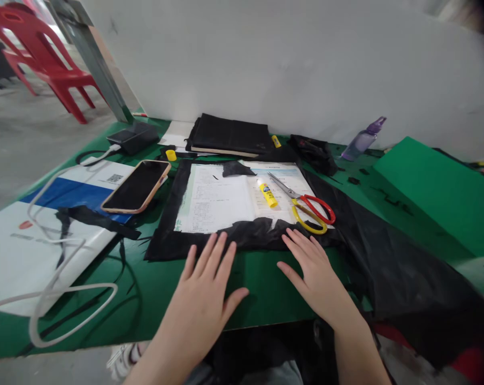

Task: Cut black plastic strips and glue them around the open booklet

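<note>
My left hand is open, palm down, its fingertips at the near black border of an open book. Black sheet material is folded over the book's edges, and printed pages show in the middle. My right hand also lies open, fingers spread, at the border just below the scissors. Those scissors have one red and one yellow handle and rest on the right page. Beside them lies an uncapped yellow glue stick. A loose black scrap sits at the top of the pages.
On the left are a phone, a white cable and a white-and-blue bag. Behind stand a black-covered book, a yellow cap and a purple bottle. Black sheeting drapes off the right; a green board lies beyond.
</note>
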Motion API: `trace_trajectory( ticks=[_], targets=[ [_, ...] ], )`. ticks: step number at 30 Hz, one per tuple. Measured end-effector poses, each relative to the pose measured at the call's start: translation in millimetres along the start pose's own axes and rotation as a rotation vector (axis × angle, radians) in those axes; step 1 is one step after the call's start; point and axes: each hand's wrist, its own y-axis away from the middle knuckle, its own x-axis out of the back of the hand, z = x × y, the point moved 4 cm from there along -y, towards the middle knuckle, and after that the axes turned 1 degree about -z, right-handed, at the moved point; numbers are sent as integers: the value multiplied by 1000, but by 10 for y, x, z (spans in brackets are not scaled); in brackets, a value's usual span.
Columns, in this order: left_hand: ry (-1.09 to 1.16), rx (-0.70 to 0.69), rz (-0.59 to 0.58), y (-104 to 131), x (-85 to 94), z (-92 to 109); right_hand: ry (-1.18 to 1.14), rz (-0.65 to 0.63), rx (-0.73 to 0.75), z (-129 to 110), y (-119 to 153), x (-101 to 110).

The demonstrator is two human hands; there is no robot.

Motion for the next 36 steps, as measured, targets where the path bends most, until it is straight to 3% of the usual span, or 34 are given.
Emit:
trace_trajectory(
  ticks=[7, 13, 16, 21, 23, 26, 31, 36],
  targets=[
    [127, -111, -42, -269, -65, 490, 70, -49, 4, -9, 0, 7],
    [187, -103, -52, -371, -208, 633, 70, -18, -7, 67, 14, 1],
    [207, -108, -73, -387, -216, 622, 46, 26, 24, 95, -49, 154],
    [243, -116, -94, -396, -203, 603, 5, 335, -10, 249, -330, 662],
    [253, -116, -100, -393, -204, 607, 109, 284, -131, 392, -513, 751],
    [265, -117, -106, -387, -207, 611, 282, 46, -311, 639, -776, 671],
    [278, -149, -126, -385, -199, 608, 335, -8, -391, 862, -982, 397],
    [288, -153, -157, -400, -188, 598, 326, -39, -361, 921, -1003, 266]
  ],
)
